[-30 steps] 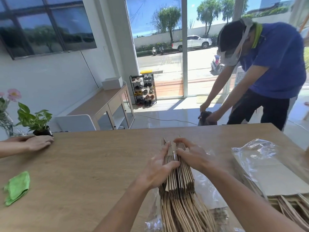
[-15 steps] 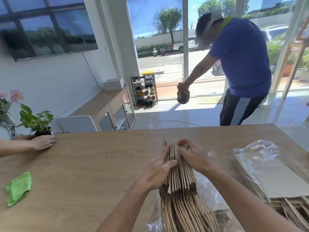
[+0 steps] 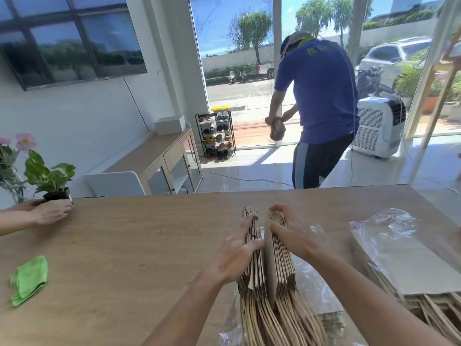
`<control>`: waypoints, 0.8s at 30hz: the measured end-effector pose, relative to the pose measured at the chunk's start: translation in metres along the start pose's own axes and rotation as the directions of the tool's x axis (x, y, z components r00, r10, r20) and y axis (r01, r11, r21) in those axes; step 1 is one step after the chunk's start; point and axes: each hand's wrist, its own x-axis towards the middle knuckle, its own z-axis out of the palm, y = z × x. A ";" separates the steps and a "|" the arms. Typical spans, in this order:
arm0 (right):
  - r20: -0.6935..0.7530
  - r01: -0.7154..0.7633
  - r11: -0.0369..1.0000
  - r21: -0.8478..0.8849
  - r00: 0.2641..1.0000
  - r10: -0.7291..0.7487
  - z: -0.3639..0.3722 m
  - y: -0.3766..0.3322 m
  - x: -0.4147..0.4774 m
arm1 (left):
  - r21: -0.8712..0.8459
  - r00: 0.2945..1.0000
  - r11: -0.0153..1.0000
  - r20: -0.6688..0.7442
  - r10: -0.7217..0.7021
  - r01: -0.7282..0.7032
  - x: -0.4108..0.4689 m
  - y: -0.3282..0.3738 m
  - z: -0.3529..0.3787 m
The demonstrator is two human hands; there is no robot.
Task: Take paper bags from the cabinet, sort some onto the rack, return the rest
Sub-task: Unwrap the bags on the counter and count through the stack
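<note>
A thick stack of flat brown paper bags (image 3: 270, 265) stands on edge on the wooden table (image 3: 129, 245), its twisted handles toward me. My left hand (image 3: 234, 258) presses against the stack's left side. My right hand (image 3: 296, 236) grips the right part, fingers curled over the top edge. A narrow gap splits the stack in two between my hands. A second pile of paper bags (image 3: 411, 268) lies flat at the right under a clear plastic wrapper (image 3: 384, 228).
A green cloth (image 3: 30, 279) lies at the table's left. Another person's hand (image 3: 51, 211) holds a small potted plant (image 3: 51, 176) at the far left. A person in a blue shirt (image 3: 321, 96) walks beyond the table. A wooden cabinet (image 3: 162, 156) and shoe rack (image 3: 217, 136) stand behind.
My hands have pulled the stack apart into two halves, opening a gap. The person in blue has turned and moved away toward the window. The hand at left now grips the plant pot.
</note>
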 end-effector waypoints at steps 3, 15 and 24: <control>0.030 0.021 1.000 -0.023 0.999 -0.020 -0.001 -0.001 0.001 | 0.010 1.000 1.000 0.007 0.000 0.000 0.000 -0.001 0.000; 0.031 -0.013 0.993 -0.115 0.999 0.017 -0.005 -0.002 0.001 | 0.036 1.000 0.999 0.015 -0.005 0.004 0.002 -0.002 0.003; 0.024 -0.017 0.999 -0.046 1.000 0.018 -0.006 -0.004 -0.003 | 0.012 1.000 1.000 0.022 -0.003 0.002 0.003 -0.007 0.001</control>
